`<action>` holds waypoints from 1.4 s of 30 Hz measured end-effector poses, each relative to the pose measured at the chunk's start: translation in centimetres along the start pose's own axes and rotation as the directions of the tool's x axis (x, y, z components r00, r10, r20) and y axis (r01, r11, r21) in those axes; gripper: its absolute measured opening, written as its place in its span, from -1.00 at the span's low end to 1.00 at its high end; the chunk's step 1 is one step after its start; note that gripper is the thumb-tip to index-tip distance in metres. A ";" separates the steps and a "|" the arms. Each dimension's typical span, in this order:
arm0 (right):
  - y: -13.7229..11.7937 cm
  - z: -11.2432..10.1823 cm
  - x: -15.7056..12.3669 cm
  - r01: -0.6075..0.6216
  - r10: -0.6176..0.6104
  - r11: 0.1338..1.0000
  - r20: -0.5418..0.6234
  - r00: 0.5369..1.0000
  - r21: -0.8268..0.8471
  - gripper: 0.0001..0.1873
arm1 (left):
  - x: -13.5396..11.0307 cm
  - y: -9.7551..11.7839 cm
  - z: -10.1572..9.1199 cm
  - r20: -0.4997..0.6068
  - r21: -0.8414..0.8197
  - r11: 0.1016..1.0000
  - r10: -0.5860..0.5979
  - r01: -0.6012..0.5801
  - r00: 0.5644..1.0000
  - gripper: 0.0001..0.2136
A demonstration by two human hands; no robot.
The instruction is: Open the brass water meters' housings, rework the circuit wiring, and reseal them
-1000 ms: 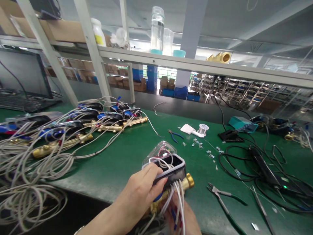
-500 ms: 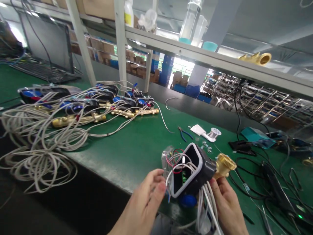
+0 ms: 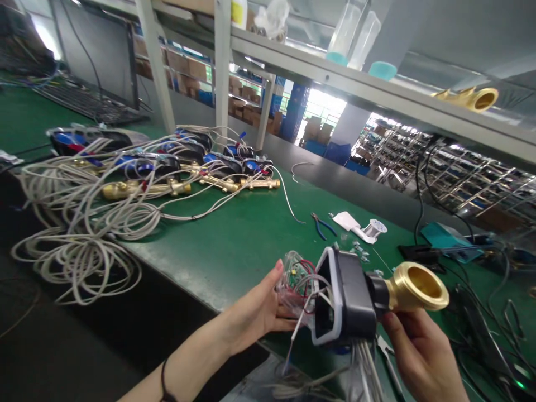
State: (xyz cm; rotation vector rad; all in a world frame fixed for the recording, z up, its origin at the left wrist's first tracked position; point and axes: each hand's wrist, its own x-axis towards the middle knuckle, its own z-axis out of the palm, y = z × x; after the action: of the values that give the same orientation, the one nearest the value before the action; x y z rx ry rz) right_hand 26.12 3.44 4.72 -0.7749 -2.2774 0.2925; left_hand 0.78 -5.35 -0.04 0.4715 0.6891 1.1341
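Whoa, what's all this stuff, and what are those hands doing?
A person holds a black housing above a green bench. The right hand grips the brass fitting joined to it. The left hand touches a clear plastic cover with wires inside. The housing's open side faces that cover, so it isn't closed up. Pale cables hang underneath. Blue-handled pliers lie farther back.

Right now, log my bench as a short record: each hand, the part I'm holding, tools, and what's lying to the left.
Left hand: at the clear cover, fingers partly behind it; grip unclear
Right hand: holding the brass fitting
Black housing: attached to the fitting, open side toward the left hand
Wires: running between housing and cover
Tools: blue-handled pliers, handles spread; second pliers partly hidden
Spool: metallic wire, near the blue-handled pliers
Left side: several brass-and-black assemblies with pale coiled cables
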 end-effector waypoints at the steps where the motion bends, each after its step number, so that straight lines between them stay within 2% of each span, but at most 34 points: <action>1: -0.3 -0.4 0.3 0.102 -0.100 0.993 0.036 0.994 -0.058 -0.84 | 0.7 0.3 -0.1 0.025 -0.014 1.000 -0.013 0.013 1.000 -0.35; 4: -1.4 -1.4 1.1 0.370 -0.334 0.911 0.203 0.920 -0.179 -0.73 | 2.7 0.8 -0.5 -0.068 0.064 0.998 0.007 -0.003 0.998 -0.49; 7: -2.6 -1.7 1.3 0.493 -0.415 0.838 0.313 0.854 -0.234 -0.69 | 4.7 1.1 -1.0 -0.154 0.175 0.979 0.136 -0.108 0.979 -0.63; 11: -3.5 -1.0 1.1 0.635 -0.525 0.695 0.366 0.769 -0.337 -0.71 | 7.0 2.1 -1.0 -0.142 0.357 0.895 0.335 -0.267 0.932 -0.69; 13: -3.8 -0.3 1.3 0.639 -0.494 0.689 0.422 0.760 -0.343 -0.70 | 8.1 2.7 -0.9 -0.106 0.434 0.847 0.386 -0.307 0.916 -0.72; 17: -4.0 1.3 2.4 0.544 -0.322 0.759 0.520 0.791 -0.357 -0.72 | 10.6 3.3 -1.3 -0.055 0.543 0.758 0.461 -0.361 0.886 -0.76; 23: -3.8 3.1 4.8 0.529 -0.196 0.741 0.621 0.759 -0.413 -0.86 | 12.8 3.6 -2.1 -0.051 0.683 0.621 0.566 -0.385 0.823 -0.73; 27: -3.6 3.3 5.9 0.448 -0.098 0.812 0.669 0.736 -0.375 -0.87 | 11.5 3.8 -2.4 -0.091 0.790 0.517 0.632 -0.331 0.770 -0.66; 30: -3.4 3.2 6.0 0.417 -0.084 0.841 0.679 0.729 -0.344 -0.92 | 8.2 3.0 -2.7 -0.111 0.849 0.454 0.656 -0.272 0.747 -0.55; 33: -3.1 3.3 5.8 0.411 -0.113 0.854 0.657 0.745 -0.319 -0.91 | 3.8 1.1 -2.9 -0.100 0.878 0.428 0.601 -0.214 0.793 -0.44; 34: -2.9 3.4 5.7 0.408 -0.125 0.859 0.645 0.754 -0.311 -0.90 | 2.5 0.5 -3.0 -0.099 0.895 0.414 0.547 -0.165 0.831 -0.38; 37: -2.6 3.8 5.4 0.406 -0.171 0.872 0.607 0.776 -0.272 -0.83 | 0.2 -1.1 -3.1 -0.100 0.910 0.403 0.439 -0.096 0.893 -0.25; 39: -2.5 3.6 5.1 0.420 -0.228 0.876 0.566 0.792 -0.236 -0.73 | 0.1 -1.7 -3.3 -0.077 0.934 0.346 0.438 -0.089 0.896 -0.17; 42: -2.3 2.5 4.5 0.395 -0.290 0.904 0.441 0.850 -0.167 -0.57 | 1.3 -2.0 -3.6 0.047 0.970 0.184 0.510 -0.162 0.859 -0.17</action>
State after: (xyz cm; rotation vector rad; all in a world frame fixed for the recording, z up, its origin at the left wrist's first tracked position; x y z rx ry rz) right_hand 20.83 4.37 6.31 -0.4300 -2.8383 -0.0131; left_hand -0.12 -4.85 -4.25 1.6455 1.6430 1.0837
